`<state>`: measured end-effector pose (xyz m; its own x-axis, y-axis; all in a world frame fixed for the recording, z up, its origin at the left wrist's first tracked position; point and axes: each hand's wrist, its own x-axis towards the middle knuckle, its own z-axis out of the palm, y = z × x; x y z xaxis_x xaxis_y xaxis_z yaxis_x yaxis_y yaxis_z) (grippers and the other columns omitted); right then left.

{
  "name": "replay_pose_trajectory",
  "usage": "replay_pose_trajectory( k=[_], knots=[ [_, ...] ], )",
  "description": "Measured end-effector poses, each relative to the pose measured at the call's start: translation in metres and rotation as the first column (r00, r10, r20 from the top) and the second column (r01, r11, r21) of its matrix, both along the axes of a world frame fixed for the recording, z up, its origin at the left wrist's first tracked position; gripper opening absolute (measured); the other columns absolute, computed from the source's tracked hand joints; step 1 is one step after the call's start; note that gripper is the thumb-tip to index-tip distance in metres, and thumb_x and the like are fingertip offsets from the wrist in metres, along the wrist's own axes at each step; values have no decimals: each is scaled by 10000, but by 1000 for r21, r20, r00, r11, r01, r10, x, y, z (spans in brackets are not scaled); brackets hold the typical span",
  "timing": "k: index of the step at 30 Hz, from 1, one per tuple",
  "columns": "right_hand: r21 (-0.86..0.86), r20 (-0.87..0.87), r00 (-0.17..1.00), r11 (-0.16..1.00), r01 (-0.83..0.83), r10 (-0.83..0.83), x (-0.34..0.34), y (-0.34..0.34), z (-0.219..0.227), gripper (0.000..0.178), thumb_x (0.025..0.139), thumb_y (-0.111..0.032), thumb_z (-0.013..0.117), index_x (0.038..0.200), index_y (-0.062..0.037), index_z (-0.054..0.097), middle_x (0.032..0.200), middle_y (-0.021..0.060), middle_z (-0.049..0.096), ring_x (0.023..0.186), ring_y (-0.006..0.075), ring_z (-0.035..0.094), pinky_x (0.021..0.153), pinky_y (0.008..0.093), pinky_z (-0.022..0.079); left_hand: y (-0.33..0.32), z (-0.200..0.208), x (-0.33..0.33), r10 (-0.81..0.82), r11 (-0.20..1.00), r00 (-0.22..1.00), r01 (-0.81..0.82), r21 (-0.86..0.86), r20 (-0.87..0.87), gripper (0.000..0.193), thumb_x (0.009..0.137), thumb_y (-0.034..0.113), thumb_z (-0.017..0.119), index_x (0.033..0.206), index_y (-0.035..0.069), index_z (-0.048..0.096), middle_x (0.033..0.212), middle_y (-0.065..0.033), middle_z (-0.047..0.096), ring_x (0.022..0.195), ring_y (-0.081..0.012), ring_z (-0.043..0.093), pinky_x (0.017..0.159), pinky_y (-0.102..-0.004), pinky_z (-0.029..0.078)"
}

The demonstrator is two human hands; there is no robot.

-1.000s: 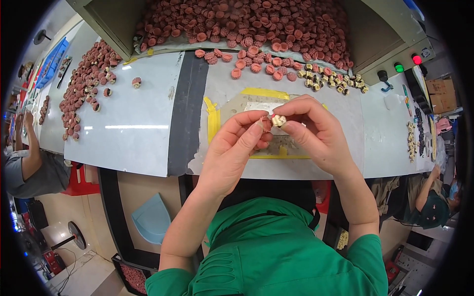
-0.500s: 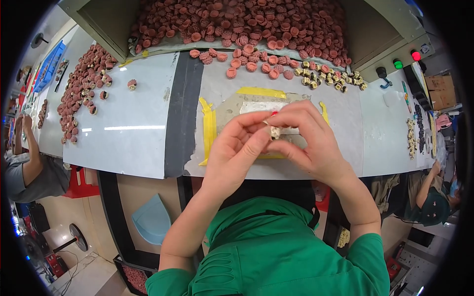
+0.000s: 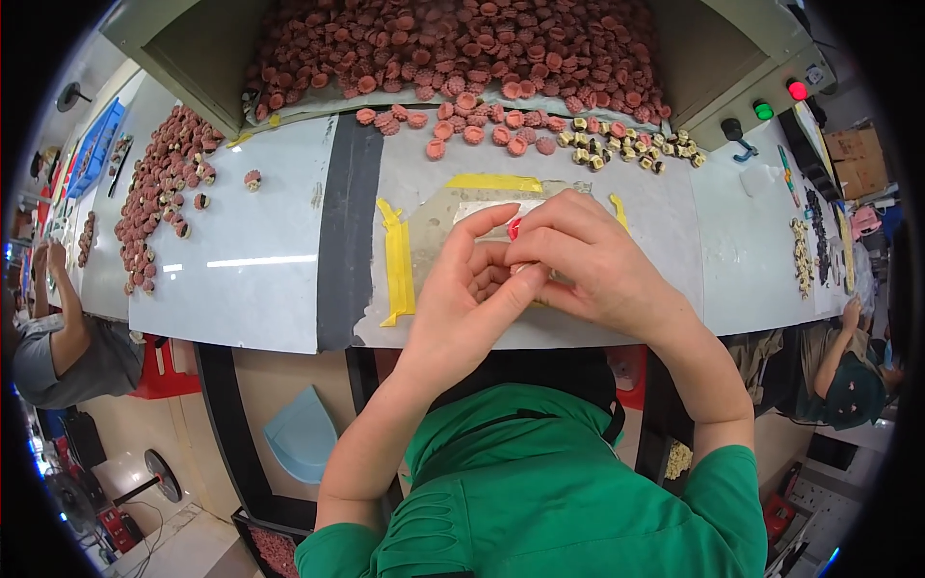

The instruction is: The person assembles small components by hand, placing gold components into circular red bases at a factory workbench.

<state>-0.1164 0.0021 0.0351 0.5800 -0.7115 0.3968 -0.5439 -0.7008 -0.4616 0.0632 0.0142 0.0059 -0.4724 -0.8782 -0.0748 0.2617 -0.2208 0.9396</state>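
Note:
My left hand (image 3: 470, 301) and my right hand (image 3: 602, 270) meet over the work mat, fingertips pinched together around a small cream piece (image 3: 521, 269). Most of that piece is hidden by the fingers. A small bright red thing (image 3: 515, 228) shows just behind the right fingers; its kind is unclear. Beyond the hands, pink bumpy cup-shaped shells (image 3: 473, 136) lie loose. To their right sit several small cream-and-black faceted pieces (image 3: 597, 152). Strips of yellow tape (image 3: 397, 265) mark the mat around a pale plate (image 3: 472, 208).
An open metal bin (image 3: 193, 67) heaped with pink shells stands at the back. Assembled pink-and-cream pieces (image 3: 159, 183) are piled on the left table. Red and green buttons (image 3: 763, 110) are on the bin's right side. Other people (image 3: 72, 352) sit at both sides. A blue scoop-shaped container (image 3: 301, 435) is below.
The right fingers have closed further over the cream piece, covering most of it. The whole view has shifted slightly. Both hands stay together over the mat.

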Motion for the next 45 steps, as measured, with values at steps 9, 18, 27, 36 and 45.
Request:
replay_pose_trajectory(
  k=[9,18,27,36,45],
  knots=[
    [541,395,895,840,-42,-209,-3,18,-1,180,886,-102,611,1043,-20,583,993,84,578,846,168,586,771,297,481,1,-1,1,-28,976,980,70,204,-199,463,1004,313,460,1380,64,357,1065,-70,621,953,-115,606,819,-261,500],
    [528,484,844,846,-71,-232,-2,20,-16,168,878,-80,601,1033,-22,575,982,89,569,885,179,576,797,299,468,-3,-7,-1,-71,986,982,96,138,-175,379,1013,215,429,1345,37,385,1120,-78,597,1023,-123,575,851,-288,503],
    [279,81,913,889,364,-400,-71,19,-11,256,860,-93,604,1100,-13,562,1056,125,563,964,257,575,841,341,471,-56,7,84,630,671,408,143,-727,661,224,846,71,640,1066,30,617,931,-102,610,868,-236,570,807,-326,456],
    [12,-35,887,887,461,-460,-94,-41,-34,168,833,-85,638,973,-10,585,913,119,559,819,287,593,722,361,490,-107,14,70,759,365,428,345,-865,491,206,840,85,615,1042,55,640,1084,-124,606,1015,-300,553,894,-404,424],
    [84,-173,873,876,475,-456,-108,-7,-8,141,807,-53,588,942,-11,594,893,131,565,811,302,586,705,384,486,-124,-5,-49,489,373,632,472,-799,602,165,860,110,604,1018,67,584,944,-98,587,909,-279,581,781,-374,452]
  ],
)
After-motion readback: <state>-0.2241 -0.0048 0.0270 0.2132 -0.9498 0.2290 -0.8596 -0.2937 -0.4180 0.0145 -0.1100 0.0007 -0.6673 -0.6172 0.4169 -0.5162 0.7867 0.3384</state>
